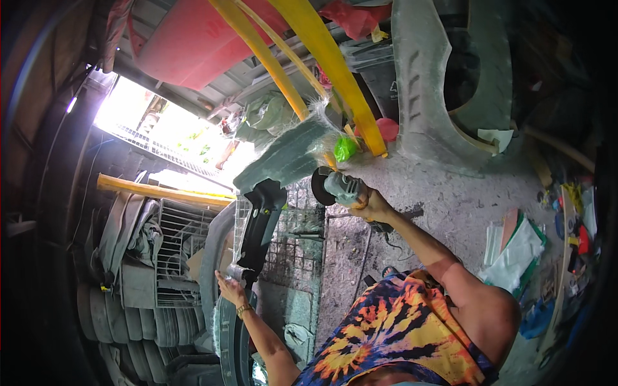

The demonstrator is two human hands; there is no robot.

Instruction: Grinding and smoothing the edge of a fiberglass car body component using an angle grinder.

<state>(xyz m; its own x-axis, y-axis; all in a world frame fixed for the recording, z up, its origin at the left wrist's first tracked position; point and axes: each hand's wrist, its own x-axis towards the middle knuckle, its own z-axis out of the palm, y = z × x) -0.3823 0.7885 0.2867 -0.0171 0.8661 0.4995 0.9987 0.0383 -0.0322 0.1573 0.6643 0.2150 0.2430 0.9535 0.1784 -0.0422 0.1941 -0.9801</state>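
My right hand (368, 204) grips an angle grinder (346, 190) with a dark disc, raised over the concrete floor. Just left and above the disc is a grey panel (277, 157) with frayed, whitish fibre edges. Below that panel runs a long black moulded piece (261, 219) with curved grey and dark lengths beside and below it. My left hand (233, 293) holds the edge of this long piece near its lower middle, fingers curled on it. Wire mesh (296, 270) lies behind the piece.
Yellow strips (347, 83), a red panel (187, 45) and grey moulded panels (421, 103) surround the upper area. Stacked grey parts (135, 321) and wire racks (180, 238) stand left. Sheets (515, 251) and scraps lie right on the floor (438, 193). A bright opening is at upper left.
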